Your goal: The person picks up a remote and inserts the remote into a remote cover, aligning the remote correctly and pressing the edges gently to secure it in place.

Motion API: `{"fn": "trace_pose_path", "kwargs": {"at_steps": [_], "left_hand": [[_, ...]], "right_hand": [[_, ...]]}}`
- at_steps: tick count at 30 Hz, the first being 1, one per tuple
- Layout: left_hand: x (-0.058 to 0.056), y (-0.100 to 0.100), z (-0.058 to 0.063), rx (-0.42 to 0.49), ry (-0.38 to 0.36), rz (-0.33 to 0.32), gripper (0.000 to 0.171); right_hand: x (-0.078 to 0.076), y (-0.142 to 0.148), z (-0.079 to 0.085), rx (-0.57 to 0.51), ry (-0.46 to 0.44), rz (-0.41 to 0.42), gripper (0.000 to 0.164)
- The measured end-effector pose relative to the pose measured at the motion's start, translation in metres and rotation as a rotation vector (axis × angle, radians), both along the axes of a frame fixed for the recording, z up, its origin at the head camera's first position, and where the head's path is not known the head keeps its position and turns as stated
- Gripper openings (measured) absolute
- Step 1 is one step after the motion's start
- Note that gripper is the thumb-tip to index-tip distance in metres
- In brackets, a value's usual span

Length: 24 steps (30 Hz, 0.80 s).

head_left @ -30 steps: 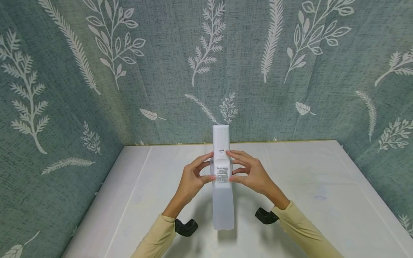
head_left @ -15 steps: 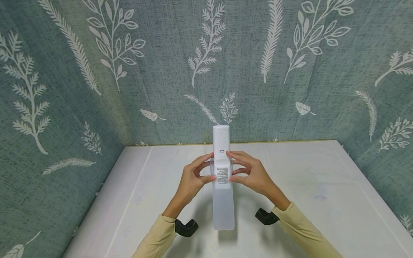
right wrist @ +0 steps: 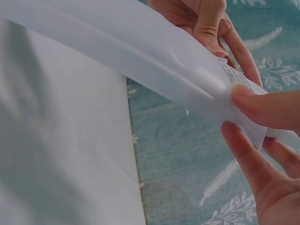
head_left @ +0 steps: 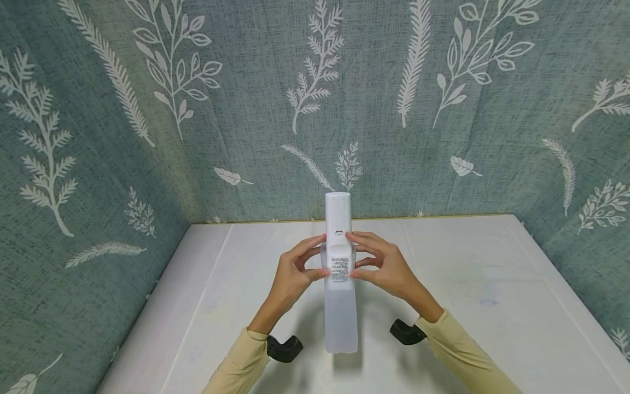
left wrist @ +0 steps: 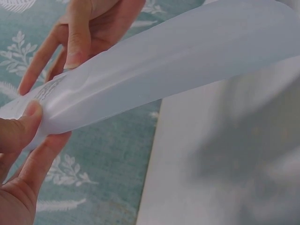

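Observation:
A slim white device stands out in front of me, held between both hands. It has a small port on its upper part, a printed label below that, and a long frosted lower section. My left hand pinches its left edge, thumb beside the label and fingers spread higher up. From the other side, my right hand grips the right edge in a mirrored way. In the left wrist view the frosted part stretches up to the right. The device's far face is hidden in the head view.
Below lies a white-covered table, with a shadow under the device. Green fabric with pale leaf patterns hangs behind and at both sides. Black wrist-worn pieces stick out from both cuffs.

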<state>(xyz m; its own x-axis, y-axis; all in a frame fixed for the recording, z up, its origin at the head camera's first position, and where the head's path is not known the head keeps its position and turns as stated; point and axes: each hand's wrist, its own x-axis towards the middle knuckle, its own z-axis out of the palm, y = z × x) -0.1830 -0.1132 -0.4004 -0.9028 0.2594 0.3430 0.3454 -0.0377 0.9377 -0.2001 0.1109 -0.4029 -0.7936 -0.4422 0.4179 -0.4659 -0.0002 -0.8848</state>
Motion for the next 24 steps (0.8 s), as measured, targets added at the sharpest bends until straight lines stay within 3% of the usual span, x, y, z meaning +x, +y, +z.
{"fn": "trace_pose_path", "kwargs": {"at_steps": [24], "left_hand": [[-0.0011, 0.001, -0.0019, 0.036, -0.007, 0.003, 0.062]], "right_hand": [[0.0032, 0.0007, -0.0003, -0.01, 0.006, -0.005, 0.071]]}}
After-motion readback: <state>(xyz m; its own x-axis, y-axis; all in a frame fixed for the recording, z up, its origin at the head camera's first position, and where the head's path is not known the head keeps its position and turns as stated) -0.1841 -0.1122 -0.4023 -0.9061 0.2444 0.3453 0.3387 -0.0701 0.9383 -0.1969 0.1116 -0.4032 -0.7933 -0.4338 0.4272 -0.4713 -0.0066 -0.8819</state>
